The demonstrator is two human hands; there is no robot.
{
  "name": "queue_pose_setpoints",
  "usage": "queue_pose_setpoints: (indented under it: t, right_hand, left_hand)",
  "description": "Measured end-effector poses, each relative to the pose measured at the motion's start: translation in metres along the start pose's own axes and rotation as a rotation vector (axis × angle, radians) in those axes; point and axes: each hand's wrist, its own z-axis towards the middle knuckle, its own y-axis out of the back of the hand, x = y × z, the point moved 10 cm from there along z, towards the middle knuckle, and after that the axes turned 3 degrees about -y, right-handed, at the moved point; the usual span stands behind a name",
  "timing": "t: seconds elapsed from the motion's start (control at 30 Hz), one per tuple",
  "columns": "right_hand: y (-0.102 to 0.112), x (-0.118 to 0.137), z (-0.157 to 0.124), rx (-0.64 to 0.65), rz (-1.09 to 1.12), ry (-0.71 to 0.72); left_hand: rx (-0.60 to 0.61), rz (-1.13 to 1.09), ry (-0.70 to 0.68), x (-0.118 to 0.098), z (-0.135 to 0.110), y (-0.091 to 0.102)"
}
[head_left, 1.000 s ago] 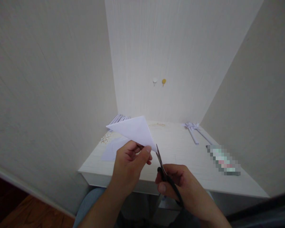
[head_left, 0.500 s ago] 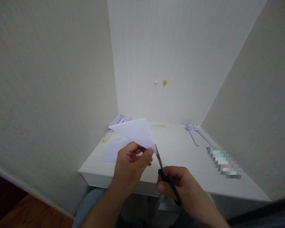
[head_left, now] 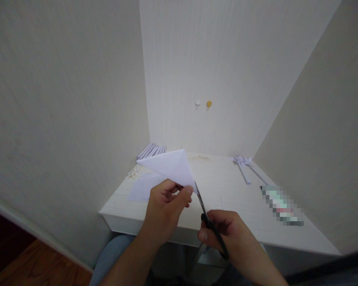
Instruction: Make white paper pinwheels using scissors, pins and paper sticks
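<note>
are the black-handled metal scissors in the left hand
No: the right hand grips the scissors; the left hand holds folded white paper.

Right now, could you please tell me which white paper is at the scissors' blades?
The folded paper in the left hand, its corner at the scissors; the loose sheet and rolls lie on the table.

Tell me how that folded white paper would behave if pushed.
The folded paper is probably light, looking thin. It seems fairly stiff, jutting flat from the left hand. Its pointed tip, far from that hand, could bend.
</note>
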Motion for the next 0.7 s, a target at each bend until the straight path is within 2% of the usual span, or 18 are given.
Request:
queue_pose_setpoints:
  t: [0.27, 0.7]
  right_hand:
    - [0.004, -0.001, -0.001, -0.056, -0.083, -0.019]
    - [0.007, -0.001, -0.002, -0.075, -0.086, -0.042]
  left_hand:
    - [-0.014, -0.038, 0.027, 0.006, -0.001, 0.002]
    - [-0.03, -0.204, 0.06, 0.014, 0.001, 0.001]
